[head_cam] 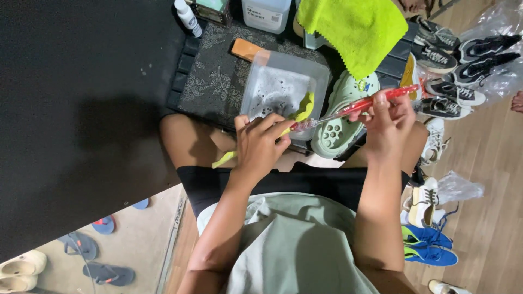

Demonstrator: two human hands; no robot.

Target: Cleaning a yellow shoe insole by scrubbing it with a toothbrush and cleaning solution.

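My right hand (pixel 388 121) grips a red toothbrush (pixel 364 105) by its handle, the brush end pointing left toward my left hand (pixel 260 146). My left hand is closed around a yellow-green strip, seemingly a shoe strap or insole (pixel 303 109), with its fingers touching the brush head. Both hands hover over a clear plastic tub (pixel 318 72) of soapy water and a pale green clog (pixel 339 126) lying sole up beside it.
A lime cloth (pixel 354 27) hangs at the top, with cleaner bottles (pixel 265 13) behind the tub on a dark patterned mat (pixel 215 76). Several sneakers (pixel 455 71) lie to the right, and blue shoes (pixel 427 245) by my hip. Sandals (pixel 98 261) sit lower left.
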